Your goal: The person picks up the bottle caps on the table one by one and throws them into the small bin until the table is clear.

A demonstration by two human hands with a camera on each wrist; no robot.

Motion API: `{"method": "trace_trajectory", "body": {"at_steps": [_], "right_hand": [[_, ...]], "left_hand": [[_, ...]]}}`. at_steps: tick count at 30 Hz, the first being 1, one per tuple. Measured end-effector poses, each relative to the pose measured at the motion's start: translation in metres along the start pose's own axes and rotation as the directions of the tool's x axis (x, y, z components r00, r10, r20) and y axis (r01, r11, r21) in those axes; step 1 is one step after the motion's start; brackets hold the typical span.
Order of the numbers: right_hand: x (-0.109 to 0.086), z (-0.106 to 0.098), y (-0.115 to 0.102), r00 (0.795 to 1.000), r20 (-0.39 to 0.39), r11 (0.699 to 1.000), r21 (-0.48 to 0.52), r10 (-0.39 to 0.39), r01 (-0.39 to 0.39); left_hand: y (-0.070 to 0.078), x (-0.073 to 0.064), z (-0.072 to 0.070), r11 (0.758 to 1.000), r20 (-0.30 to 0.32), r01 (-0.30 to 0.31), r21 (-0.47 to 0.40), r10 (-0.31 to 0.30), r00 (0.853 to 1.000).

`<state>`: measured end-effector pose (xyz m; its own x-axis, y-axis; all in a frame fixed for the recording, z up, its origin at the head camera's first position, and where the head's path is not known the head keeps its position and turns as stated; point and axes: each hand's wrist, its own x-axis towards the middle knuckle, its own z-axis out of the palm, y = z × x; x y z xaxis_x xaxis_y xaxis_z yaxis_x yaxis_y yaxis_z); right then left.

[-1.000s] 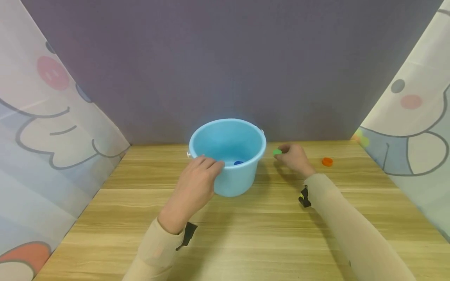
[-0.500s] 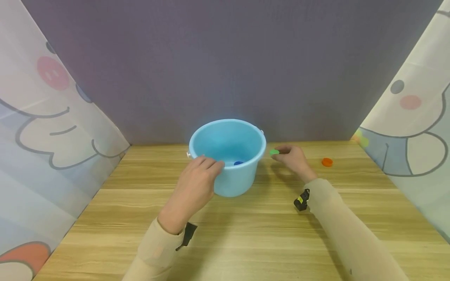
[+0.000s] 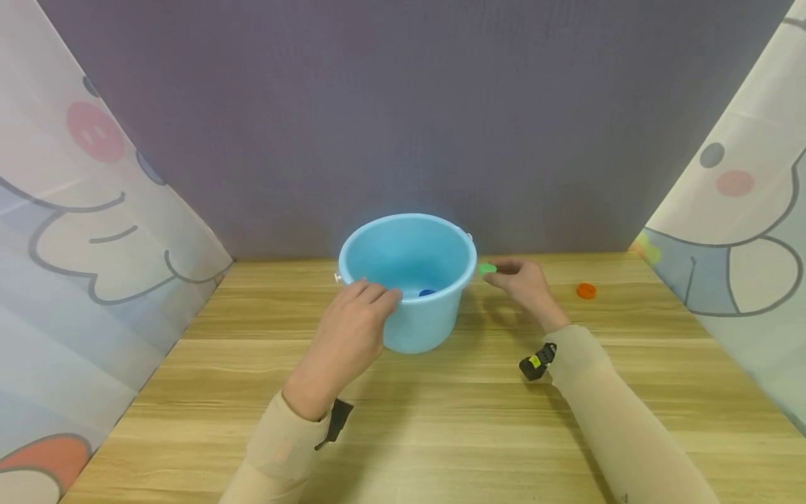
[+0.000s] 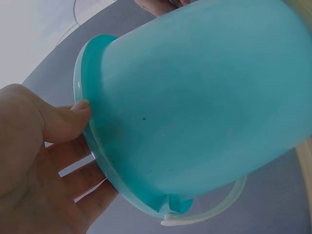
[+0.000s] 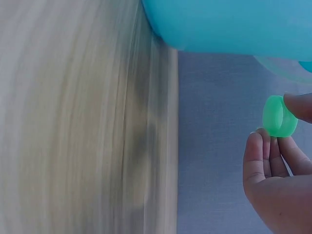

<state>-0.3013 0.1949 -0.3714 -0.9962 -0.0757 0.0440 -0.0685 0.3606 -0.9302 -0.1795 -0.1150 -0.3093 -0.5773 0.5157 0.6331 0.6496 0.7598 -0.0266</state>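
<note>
A light-blue plastic bucket [image 3: 412, 322] stands upright on the wooden table. My left hand [image 3: 352, 322] grips its near-left rim, thumb on the outside below the lip and fingers over the edge, as the left wrist view shows. Just off the bucket's right side, my right hand [image 3: 519, 281] pinches a small green bottle cap [image 5: 279, 117] between thumb and fingers, above the table. In the right wrist view the cap's hollow side shows. Inside the bucket lies a blue cap [image 3: 427, 292], partly hidden by the near rim.
An orange cap [image 3: 586, 290] lies on the table [image 3: 478, 434] to the right of my right hand. A grey wall [image 3: 415, 126] closes off the back. Printed cartoon curtains [image 3: 743, 210] hang at both sides. The bucket's pale handle [image 4: 214, 212] hangs down.
My right hand has moved a short way left and slightly up with the green cap, nearer the bucket. The left hand and bucket have stayed put.
</note>
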Motion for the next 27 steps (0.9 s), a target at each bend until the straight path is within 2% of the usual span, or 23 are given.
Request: {"method": "trace_trajectory", "body": {"at_steps": [5,12,19,27], "right_hand": [[-0.004,0.002,-0.005,1.000,-0.006,0.998,0.057,0.015,-0.015],[-0.008,0.004,-0.011,0.999,-0.023,0.989,0.143,-0.029,0.032],[-0.011,0.005,-0.014,0.999,-0.041,0.986,0.160,-0.033,0.040],[-0.018,0.006,-0.019,0.997,-0.059,0.972,0.227,-0.041,0.053]], "left_hand": [[0.000,0.000,0.000,1.000,0.002,0.001,0.001,-0.001,1.000],[0.000,0.000,-0.001,1.000,0.000,-0.002,0.001,0.002,1.000],[0.000,0.000,-0.001,1.000,0.009,0.003,0.001,-0.003,1.000],[0.000,0.000,-0.001,1.000,0.008,0.003,-0.002,-0.003,1.000]]}}
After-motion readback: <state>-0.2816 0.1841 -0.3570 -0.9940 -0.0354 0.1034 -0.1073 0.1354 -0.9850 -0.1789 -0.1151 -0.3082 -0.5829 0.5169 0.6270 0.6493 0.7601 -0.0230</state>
